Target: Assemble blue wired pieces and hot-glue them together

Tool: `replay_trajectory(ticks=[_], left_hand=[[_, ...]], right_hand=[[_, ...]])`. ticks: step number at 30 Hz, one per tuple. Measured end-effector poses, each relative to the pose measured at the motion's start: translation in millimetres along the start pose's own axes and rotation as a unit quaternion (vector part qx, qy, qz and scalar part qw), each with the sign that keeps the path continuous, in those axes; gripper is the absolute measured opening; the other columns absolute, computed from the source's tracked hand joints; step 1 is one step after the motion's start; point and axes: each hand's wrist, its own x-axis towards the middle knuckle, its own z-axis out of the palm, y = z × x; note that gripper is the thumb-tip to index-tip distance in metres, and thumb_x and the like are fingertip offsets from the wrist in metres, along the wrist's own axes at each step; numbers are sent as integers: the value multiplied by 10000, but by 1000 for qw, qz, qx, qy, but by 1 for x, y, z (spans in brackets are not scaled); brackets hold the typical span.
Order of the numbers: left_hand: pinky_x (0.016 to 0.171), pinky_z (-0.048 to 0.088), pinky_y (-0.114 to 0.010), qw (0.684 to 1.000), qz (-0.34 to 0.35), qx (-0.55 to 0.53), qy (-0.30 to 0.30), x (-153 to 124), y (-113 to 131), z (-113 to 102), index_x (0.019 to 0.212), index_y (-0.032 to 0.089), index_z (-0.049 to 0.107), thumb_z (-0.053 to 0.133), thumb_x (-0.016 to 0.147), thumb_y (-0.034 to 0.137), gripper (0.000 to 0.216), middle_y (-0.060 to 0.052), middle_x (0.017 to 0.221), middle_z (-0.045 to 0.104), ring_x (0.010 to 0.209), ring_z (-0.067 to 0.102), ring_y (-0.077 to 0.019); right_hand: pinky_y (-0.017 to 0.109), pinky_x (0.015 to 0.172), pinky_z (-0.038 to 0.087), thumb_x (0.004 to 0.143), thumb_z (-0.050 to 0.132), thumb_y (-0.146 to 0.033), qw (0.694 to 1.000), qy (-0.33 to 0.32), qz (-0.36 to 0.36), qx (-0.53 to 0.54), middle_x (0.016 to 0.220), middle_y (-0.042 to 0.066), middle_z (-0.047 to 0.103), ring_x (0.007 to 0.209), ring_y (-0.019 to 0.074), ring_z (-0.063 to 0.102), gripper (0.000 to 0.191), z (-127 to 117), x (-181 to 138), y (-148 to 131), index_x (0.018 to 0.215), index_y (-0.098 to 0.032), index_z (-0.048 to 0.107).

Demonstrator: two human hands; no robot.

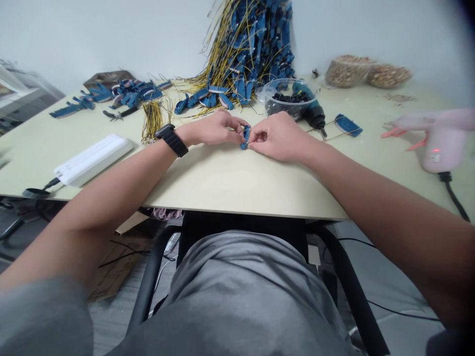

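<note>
My left hand (213, 129) and my right hand (276, 137) meet over the middle of the pale table (208, 173). Between their fingertips they pinch a small blue plastic part (245, 137), which stands on end and is partly hidden by my fingers. A black strapped watch (171, 140) sits on my left wrist. Just beyond my right hand lie a blue-and-black cordless drill (307, 106) and a clear bowl of small black pieces (282, 99). A tall heap of blue parts with yellow wires (245, 54) rises behind my hands.
On the left lie blue wired parts (126, 94), black-handled pliers (119, 114), a yellow wire bundle (153, 118) and a white power strip (92, 159). A pink glue gun (440, 138) with a black cord stands at right. Two clear bags of granular material (365, 71) stand behind it.
</note>
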Motion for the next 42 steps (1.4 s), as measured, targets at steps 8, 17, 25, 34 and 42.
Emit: replay_trajectory(ticks=[8, 17, 25, 34, 42], left_hand=[[1523, 398, -676, 999, -4, 37, -21, -7, 6, -2, 1075, 264, 945, 1037, 934, 723, 488, -102, 1523, 925, 1690, 662, -505], [1363, 503, -534, 998, 46, 29, -8, -2, -8, 5, 1190, 298, 912, 1043, 849, 945, 743, -79, 1332, 899, 1500, 711, -416], [1230, 537, -453, 999, 49, 14, -14, 2, -14, 6, 1211, 281, 874, 1072, 855, 914, 753, -75, 1263, 904, 1315, 770, -352], [1152, 578, -437, 997, 68, -41, -18, 5, -9, 9, 1147, 279, 859, 1100, 823, 905, 745, -74, 1190, 935, 1189, 810, -315], [1224, 586, -451, 997, 60, -43, -34, 3, -7, 5, 1192, 271, 832, 1100, 806, 932, 811, -79, 1222, 915, 1252, 832, -328]], right_hand=[[450, 827, 478, 999, 1026, -340, 1000, 13, 25, 13, 851, 56, 771, 845, 263, 693, 121, -10, -3, 14, 962, -249, 955], [443, 861, 430, 959, 1069, -265, 999, 12, -14, 44, 901, 6, 714, 862, 216, 603, 119, -7, 0, 16, 1067, -297, 1030], [458, 890, 469, 972, 1077, -339, 999, 20, -18, 43, 980, 36, 800, 881, 237, 652, 97, -1, 4, 16, 1011, -286, 1006], [455, 862, 511, 987, 1064, -532, 1000, 21, -2, 20, 920, 40, 765, 897, 260, 655, 245, -2, 2, 6, 1009, -299, 993], [452, 878, 504, 1005, 1025, -389, 998, 40, 15, 42, 876, 13, 643, 829, 232, 586, 139, -12, 1, 13, 1096, -286, 1002]])
